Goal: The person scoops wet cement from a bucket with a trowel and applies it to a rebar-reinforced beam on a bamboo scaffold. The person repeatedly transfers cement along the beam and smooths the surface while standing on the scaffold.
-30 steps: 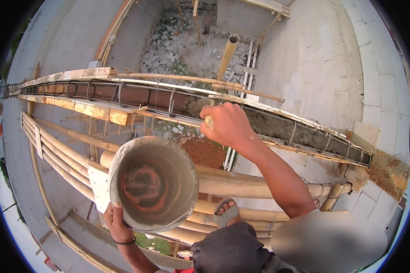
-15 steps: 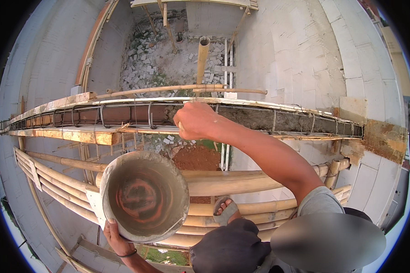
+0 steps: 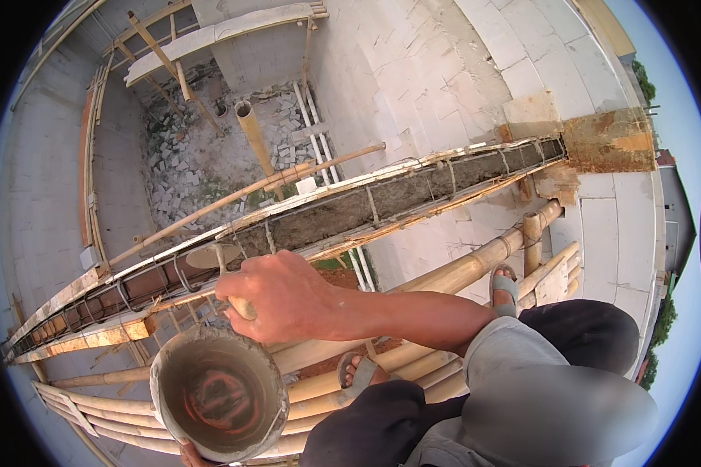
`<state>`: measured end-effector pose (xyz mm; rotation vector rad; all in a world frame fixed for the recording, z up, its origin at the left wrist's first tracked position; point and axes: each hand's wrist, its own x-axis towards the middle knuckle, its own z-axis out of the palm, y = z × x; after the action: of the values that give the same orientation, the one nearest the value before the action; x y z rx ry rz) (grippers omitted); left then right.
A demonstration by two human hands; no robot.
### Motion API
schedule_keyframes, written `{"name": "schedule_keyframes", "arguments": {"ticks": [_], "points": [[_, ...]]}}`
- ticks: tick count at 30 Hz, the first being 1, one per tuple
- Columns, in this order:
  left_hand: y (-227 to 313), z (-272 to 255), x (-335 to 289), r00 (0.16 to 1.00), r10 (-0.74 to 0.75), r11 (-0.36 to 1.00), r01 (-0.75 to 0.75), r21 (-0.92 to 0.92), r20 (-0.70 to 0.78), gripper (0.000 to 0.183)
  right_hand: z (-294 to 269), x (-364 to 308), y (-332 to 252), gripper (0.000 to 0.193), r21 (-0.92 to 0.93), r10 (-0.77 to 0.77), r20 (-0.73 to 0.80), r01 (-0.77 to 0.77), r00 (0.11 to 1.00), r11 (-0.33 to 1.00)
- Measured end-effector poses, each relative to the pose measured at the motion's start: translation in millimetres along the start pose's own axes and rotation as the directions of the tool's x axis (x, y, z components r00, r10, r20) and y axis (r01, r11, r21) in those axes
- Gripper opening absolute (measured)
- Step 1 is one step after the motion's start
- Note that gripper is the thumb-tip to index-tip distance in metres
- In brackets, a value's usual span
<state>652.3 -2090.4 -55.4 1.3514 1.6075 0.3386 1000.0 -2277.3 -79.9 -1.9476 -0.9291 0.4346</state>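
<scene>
My right hand [image 3: 288, 300] is closed around the wooden handle of a trowel [image 3: 213, 256]. Its flat, rounded blade is smeared grey and sits over the near-left end of the wet concrete [image 3: 413, 189], which lies in a long narrow formwork. Below this hand is a bucket [image 3: 177, 381], crusted with cement and tilted so that its inside shows; only a grey film and a reddish patch appear in it. My left hand [image 3: 191, 454] grips the bucket's lower rim, mostly cut off by the picture's lower edge.
Steel stirrups [image 3: 372, 204] cross the formwork; its left part shows bare rebar. Under my sandalled feet runs a bamboo scaffold [image 3: 413, 358]. A bamboo pole [image 3: 255, 140] rises beyond the formwork, above rubble [image 3: 179, 171] far below. Block walls [image 3: 413, 86] stand around.
The view has turned and shifted rightward along the formwork. My right hand has drawn back from the formwork toward the bucket, and the trowel blade now shows. The left hand still holds the bucket.
</scene>
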Motion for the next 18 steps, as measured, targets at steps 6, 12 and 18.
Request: {"name": "schedule_keyframes", "arguments": {"ticks": [6, 12, 18], "points": [[0.2, -2.7, 5.6, 0.994, -0.031, 0.998, 0.036, 0.047, -0.103, 0.064, -173.0, -95.5, 1.5, 0.025, -0.160, 0.169, -0.215, -0.205, 0.962, 0.966], [15.3, 5.1, 5.6, 0.998, -0.062, 0.998, 0.062, 0.027, 0.005, 0.066, -209.5, -123.4, 68.5, 0.024, -0.276, 0.362, -0.162, -0.394, 0.918, 0.877], [20.7, 10.5, 6.1, 0.994, -0.105, 0.988, 0.106, 0.111, -0.017, 0.069, -180.9, -122.3, 178.4, 0.023, -0.249, 0.389, 0.066, -0.362, 0.919, 0.898]]}}
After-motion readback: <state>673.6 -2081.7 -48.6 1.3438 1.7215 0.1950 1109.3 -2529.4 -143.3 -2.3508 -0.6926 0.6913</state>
